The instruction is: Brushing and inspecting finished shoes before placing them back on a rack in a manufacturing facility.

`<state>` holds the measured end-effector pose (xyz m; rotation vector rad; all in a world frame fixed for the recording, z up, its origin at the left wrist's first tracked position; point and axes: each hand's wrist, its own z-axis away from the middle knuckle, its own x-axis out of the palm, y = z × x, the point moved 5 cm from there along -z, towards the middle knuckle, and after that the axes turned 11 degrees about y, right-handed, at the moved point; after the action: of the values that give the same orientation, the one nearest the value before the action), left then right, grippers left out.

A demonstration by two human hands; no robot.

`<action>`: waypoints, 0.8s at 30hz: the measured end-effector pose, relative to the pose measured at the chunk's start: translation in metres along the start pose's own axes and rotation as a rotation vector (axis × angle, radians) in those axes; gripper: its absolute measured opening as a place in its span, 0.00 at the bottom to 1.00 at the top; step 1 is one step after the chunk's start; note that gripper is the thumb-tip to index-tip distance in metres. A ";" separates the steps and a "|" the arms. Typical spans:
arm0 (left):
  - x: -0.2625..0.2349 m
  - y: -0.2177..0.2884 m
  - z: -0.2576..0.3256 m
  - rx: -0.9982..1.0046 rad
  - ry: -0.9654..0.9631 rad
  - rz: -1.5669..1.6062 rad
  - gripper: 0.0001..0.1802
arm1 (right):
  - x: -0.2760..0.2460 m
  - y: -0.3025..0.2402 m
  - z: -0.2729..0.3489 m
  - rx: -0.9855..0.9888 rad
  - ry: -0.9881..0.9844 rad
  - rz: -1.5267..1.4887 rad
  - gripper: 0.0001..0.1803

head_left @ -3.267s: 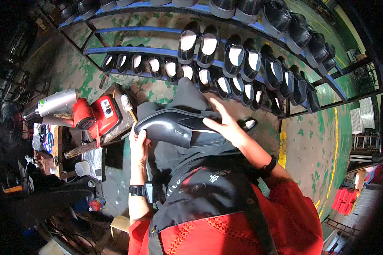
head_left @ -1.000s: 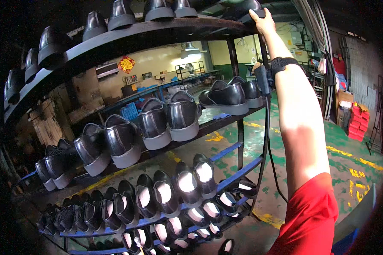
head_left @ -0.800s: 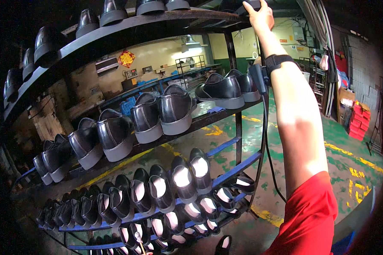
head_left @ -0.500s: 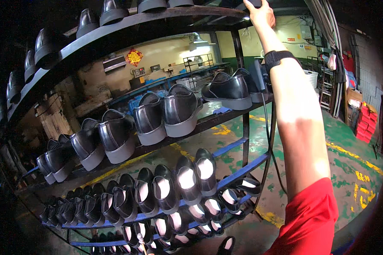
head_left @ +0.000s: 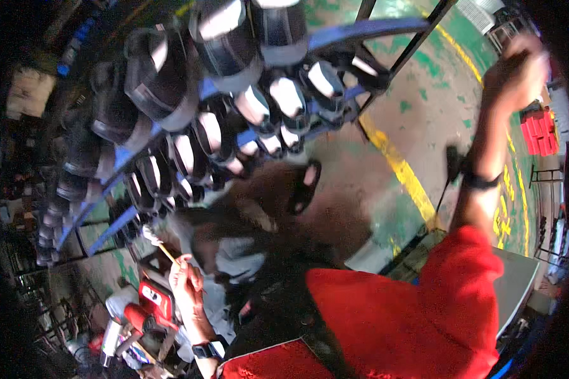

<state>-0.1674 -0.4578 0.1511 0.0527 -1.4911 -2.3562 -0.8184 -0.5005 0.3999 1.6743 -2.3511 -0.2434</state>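
In my left hand (head_left: 186, 281), low and left of centre, the fingers close round a thin wooden stick with a wad of white material at its tip (head_left: 166, 252). That tip points up and left, close to the lower rows of shoes. My right hand (head_left: 517, 74) is raised at the upper right, away from the rack, and motion smears its fingers. Black shoes (head_left: 226, 47) with grey soles and pale insoles stand in rows on the blue-edged rack (head_left: 376, 27). One more black shoe (head_left: 306, 184) shows below the rack.
The rack's dark upright (head_left: 417, 44) stands at the rows' right end. Red boxes (head_left: 539, 132) are stacked at the right. A grey tabletop (head_left: 518, 278) lies beside my right arm. At the lower left is a red case-like object (head_left: 156, 300). Yellow lines (head_left: 401, 170) mark the green floor.
My view has swung down and right. My right hand has come away from the top shelf. The stick's tip showed at the lower edge before; now my left hand is in view with it.
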 end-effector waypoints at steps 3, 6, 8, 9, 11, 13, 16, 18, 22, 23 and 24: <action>-0.016 -0.012 0.002 -0.050 0.020 -0.028 0.16 | -0.052 -0.154 0.232 1.370 -0.650 -0.508 0.10; -0.029 -0.032 0.011 -0.117 0.021 -0.053 0.17 | -0.149 -0.261 0.414 1.179 -1.044 -0.745 0.15; -0.034 -0.034 0.020 -0.125 0.040 -0.099 0.18 | -0.190 -0.327 0.501 0.998 -1.729 -0.595 0.19; -0.037 -0.035 0.026 -0.129 0.081 -0.147 0.18 | -0.205 -0.354 0.531 0.840 -1.751 -0.663 0.19; -0.051 -0.031 0.043 -0.111 0.185 -0.237 0.19 | -0.210 -0.399 0.555 0.920 -1.904 -0.751 0.21; -0.075 -0.034 0.064 -0.123 0.268 -0.253 0.21 | -0.212 -0.438 0.568 1.758 -1.906 -0.874 0.22; -0.077 -0.034 0.081 -0.143 0.296 -0.203 0.22 | -0.213 -0.461 0.627 0.345 -1.877 -0.881 0.20; -0.089 -0.043 0.073 -0.176 0.260 -0.142 0.21 | -0.228 -0.422 0.716 0.538 -2.017 -0.752 0.16; -0.104 -0.051 0.097 -0.167 0.456 -0.067 0.17 | -0.198 -0.462 0.600 1.454 -1.851 -0.856 0.13; -0.105 -0.056 0.094 -0.198 0.502 -0.100 0.17 | -0.192 -0.460 0.530 1.399 -1.964 -0.867 0.12; -0.099 -0.058 0.085 -0.209 0.474 -0.088 0.18 | -0.190 -0.442 0.524 1.372 -1.957 -0.838 0.12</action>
<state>-0.1084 -0.3310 0.1222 0.5897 -1.0314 -2.3343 -0.5126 -0.4690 -0.2414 4.7700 -2.1572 -0.7842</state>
